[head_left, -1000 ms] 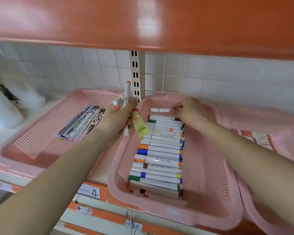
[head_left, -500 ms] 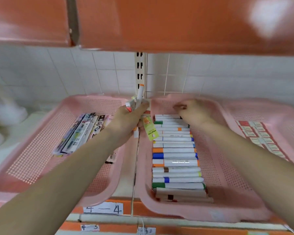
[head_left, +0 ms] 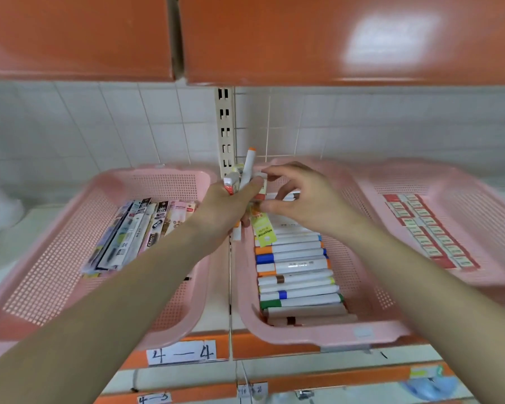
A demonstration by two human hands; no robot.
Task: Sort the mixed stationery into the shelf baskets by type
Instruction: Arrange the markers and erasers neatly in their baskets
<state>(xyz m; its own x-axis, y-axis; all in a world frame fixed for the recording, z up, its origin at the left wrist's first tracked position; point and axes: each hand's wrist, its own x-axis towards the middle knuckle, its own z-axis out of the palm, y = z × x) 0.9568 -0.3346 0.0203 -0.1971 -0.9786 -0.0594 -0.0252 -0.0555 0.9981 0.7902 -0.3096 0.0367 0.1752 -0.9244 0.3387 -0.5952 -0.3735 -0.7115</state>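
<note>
Step, apparently: drawing 1 boxed piece [head_left: 262, 185] out of the left hand [head_left: 225, 208]. Best done with that hand clamped firm and the piece pulled straight.

Left hand, over the middle basket [head_left: 318, 335], at its back-left corner: curled round 1 upright orange-capped marker [head_left: 247, 170] and small boxes [head_left: 231, 180].

Right hand [head_left: 301, 199], over that basket's back, touching the left: fingertips pinching the boxed piece.

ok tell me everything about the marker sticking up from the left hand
The marker has a white, plastic-looking barrel with an orange cap on its top end. It stands nearly upright, leaning slightly right, in front of the slotted shelf post. The left hand grips its lower part together with other small items.
</note>
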